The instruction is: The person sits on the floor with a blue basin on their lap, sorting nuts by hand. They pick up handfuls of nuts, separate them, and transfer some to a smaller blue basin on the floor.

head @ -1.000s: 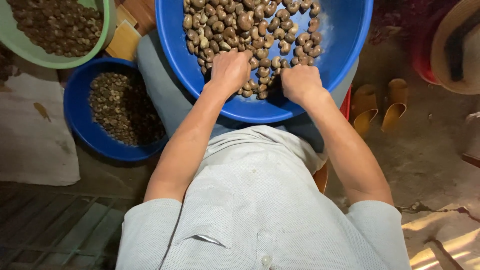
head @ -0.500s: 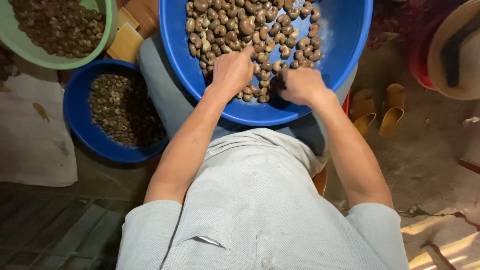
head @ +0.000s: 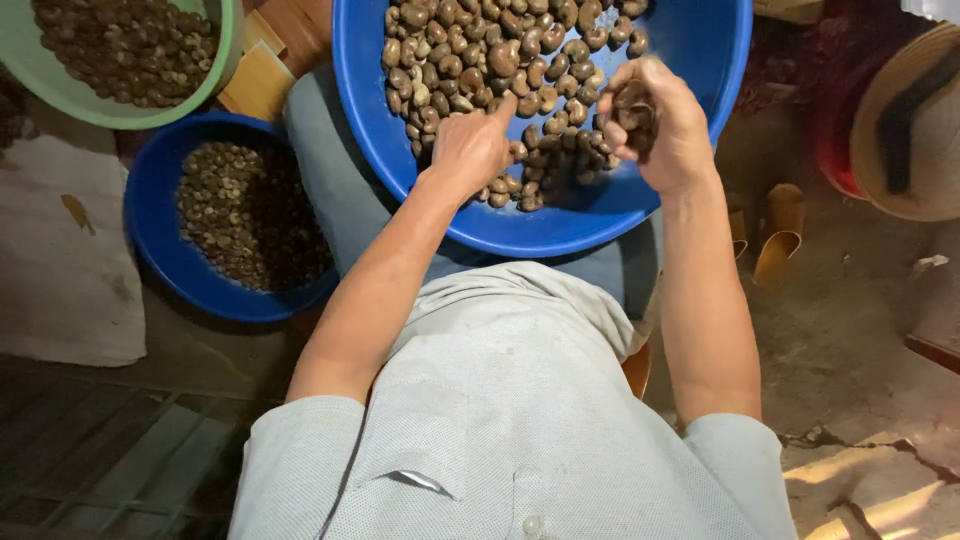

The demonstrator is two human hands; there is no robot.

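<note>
From the head view, looking down over our grey shirt (head: 520, 420), we have a large blue basin (head: 700, 60) resting on our lap, its floor covered with brown nuts (head: 480, 50). Our left hand (head: 470, 150) lies on the heap near the basin's near side, palm down, forefinger stretched out and touching the nuts, the other fingers loosely curled; it grips nothing that we can see. Our right hand (head: 655, 125) is lifted just above the heap, fingers curled round a small clutch of dark nuts (head: 632, 105), closed on them. To our left, on the floor, stands a smaller blue bowl (head: 160, 200) filled with smaller, duller shelled pieces (head: 245, 215), and beyond it a pale green bowl (head: 222, 60) holding more dark nuts. A woven hat (head: 905, 120) lies at the far right, and tan sandals (head: 775, 235) sit on the ground just beside our right forearm
</note>
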